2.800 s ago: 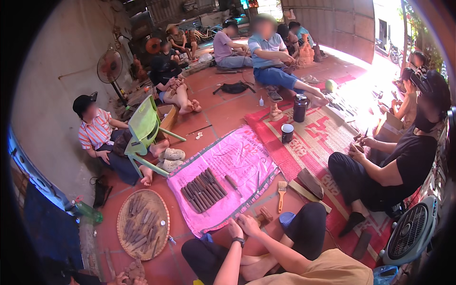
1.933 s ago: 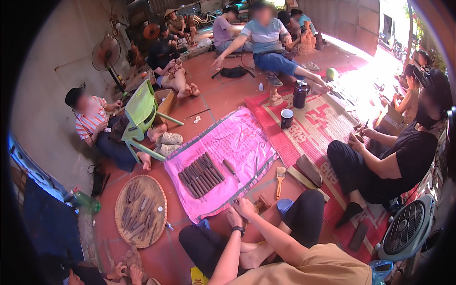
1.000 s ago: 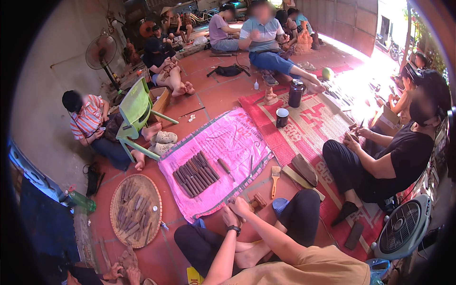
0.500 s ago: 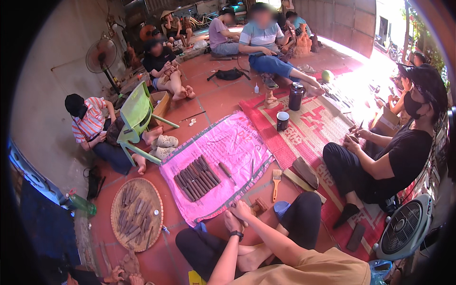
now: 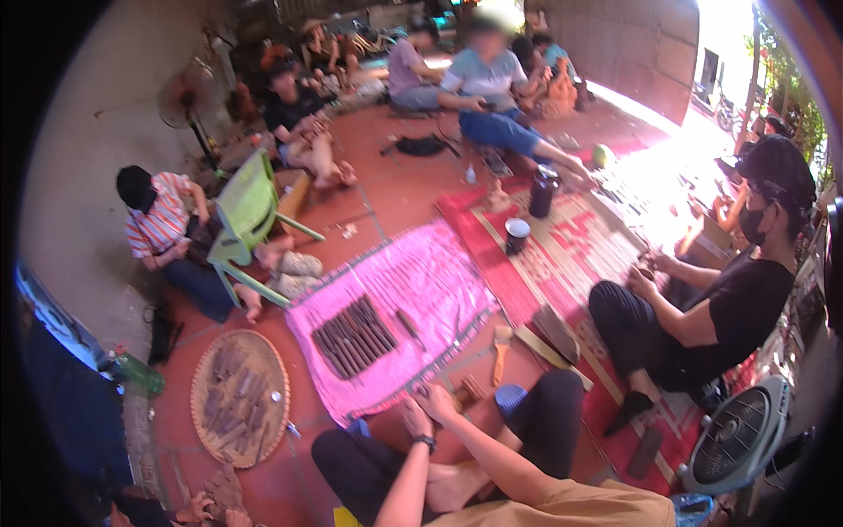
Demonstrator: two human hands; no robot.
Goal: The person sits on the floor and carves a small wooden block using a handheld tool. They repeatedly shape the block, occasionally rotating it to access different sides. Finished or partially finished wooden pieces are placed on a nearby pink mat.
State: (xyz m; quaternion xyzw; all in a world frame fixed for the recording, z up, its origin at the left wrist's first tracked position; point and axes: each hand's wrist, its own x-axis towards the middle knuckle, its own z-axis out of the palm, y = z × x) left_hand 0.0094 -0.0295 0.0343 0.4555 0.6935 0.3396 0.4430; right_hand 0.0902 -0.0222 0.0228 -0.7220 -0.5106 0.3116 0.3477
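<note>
Red tile floor (image 5: 395, 189) runs the whole yard, with people seated on it all round. Towards its left edge lies a round woven tray (image 5: 239, 397) of dark sticks, and just beside that a pink sheet (image 5: 421, 281) carries a neat row of more dark sticks (image 5: 354, 335). At the sheet's near edge the person's left hand (image 5: 416, 416) and right hand (image 5: 436, 400) are pressed together, both seemingly closed on a small brown piece (image 5: 468, 392); how tightly I cannot tell. A wooden-handled brush (image 5: 500, 351) lies just beyond, then a red patterned mat (image 5: 562, 255) with two dark cups (image 5: 516, 235).

My worry is the crowding. The hands work right over the sheet's edge, so a slip could drop the piece among the laid-out sticks and knock the row askew. The person's own knees sit close too, and a shift of the legs could drag the sheet. Further right, a floor fan (image 5: 736, 435) stands near another seated worker's foot.
</note>
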